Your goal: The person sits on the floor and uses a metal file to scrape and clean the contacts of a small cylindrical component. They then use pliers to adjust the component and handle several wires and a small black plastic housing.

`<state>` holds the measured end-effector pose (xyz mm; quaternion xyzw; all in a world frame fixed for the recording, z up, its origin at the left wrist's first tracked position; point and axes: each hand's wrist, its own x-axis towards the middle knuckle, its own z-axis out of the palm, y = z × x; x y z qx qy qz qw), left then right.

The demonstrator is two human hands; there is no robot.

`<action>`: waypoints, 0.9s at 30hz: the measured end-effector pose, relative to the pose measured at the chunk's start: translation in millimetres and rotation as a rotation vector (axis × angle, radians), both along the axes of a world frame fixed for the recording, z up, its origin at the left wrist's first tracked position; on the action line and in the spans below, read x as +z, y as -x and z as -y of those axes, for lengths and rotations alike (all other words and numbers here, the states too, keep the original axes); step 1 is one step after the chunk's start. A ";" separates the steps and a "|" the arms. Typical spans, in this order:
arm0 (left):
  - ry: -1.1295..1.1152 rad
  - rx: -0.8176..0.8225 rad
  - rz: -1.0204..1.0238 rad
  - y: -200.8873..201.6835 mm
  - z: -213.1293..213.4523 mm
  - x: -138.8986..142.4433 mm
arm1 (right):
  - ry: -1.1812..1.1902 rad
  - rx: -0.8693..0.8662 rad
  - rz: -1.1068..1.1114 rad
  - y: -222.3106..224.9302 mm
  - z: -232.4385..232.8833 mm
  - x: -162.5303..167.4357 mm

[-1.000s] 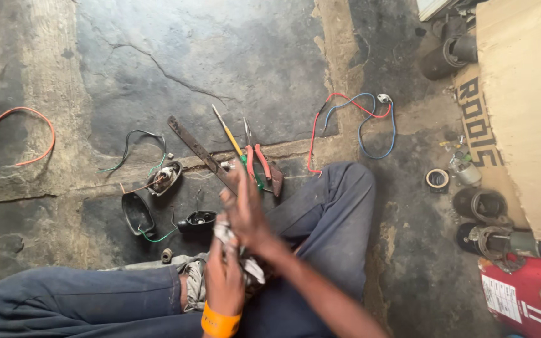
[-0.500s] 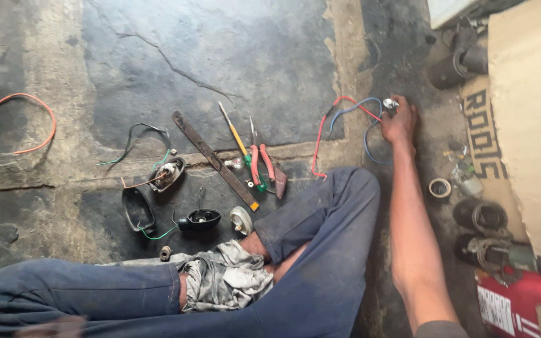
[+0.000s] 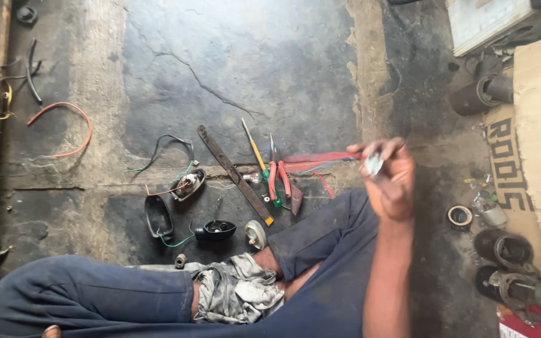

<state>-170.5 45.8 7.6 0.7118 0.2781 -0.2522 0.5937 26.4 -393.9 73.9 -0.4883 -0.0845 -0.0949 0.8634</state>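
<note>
My right hand (image 3: 391, 181) is lifted above the floor (image 3: 252, 69), fingers pinched closed around a small silvery connector piece (image 3: 374, 164). A bundle of red and blue wires (image 3: 320, 159) trails from that piece leftward, blurred, hanging just above the floor and over the tool pile. Left hand: I can't see it in frame, so I can't tell what it's doing.

On the floor near my crossed legs: red-handled pliers (image 3: 277, 178) lying beside a yellow-handled screwdriver (image 3: 253, 150), both just right of a long flat rusty metal strip (image 3: 233, 174) set diagonally. Left of the strip sit a small lamp housing with wires (image 3: 188, 184), a black oval shell (image 3: 158, 216) and a black rounded part (image 3: 215, 230) linked by a green wire. A small round pale disc (image 3: 256, 233) lies by my knee. A dirty grey rag (image 3: 236, 294) rests on my lap.

Far left, an orange wire loop (image 3: 70, 128). Right side: a roll of tape (image 3: 459, 216), dark cylinders (image 3: 505, 247) and a cardboard sheet (image 3: 540, 144).
</note>
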 end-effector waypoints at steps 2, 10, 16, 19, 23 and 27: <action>-0.010 0.025 0.027 -1.7 -12.4 2.9 | 0.005 0.080 0.077 4.5 -19.2 8.4; -0.041 0.110 0.104 -5.7 -39.8 10.7 | -0.126 0.344 0.198 19.7 -57.4 23.7; -0.073 0.152 0.143 -11.9 -54.1 20.8 | -0.288 0.433 0.177 26.2 -76.1 28.0; -0.090 0.175 0.171 -18.4 -58.2 29.1 | -0.342 0.482 0.150 27.1 -78.4 29.2; -0.125 0.211 0.215 -25.1 -54.8 38.3 | -0.424 0.521 0.099 29.1 -81.8 28.8; -0.173 0.245 0.278 -36.1 -51.3 43.2 | -0.489 0.539 0.075 30.6 -86.5 29.1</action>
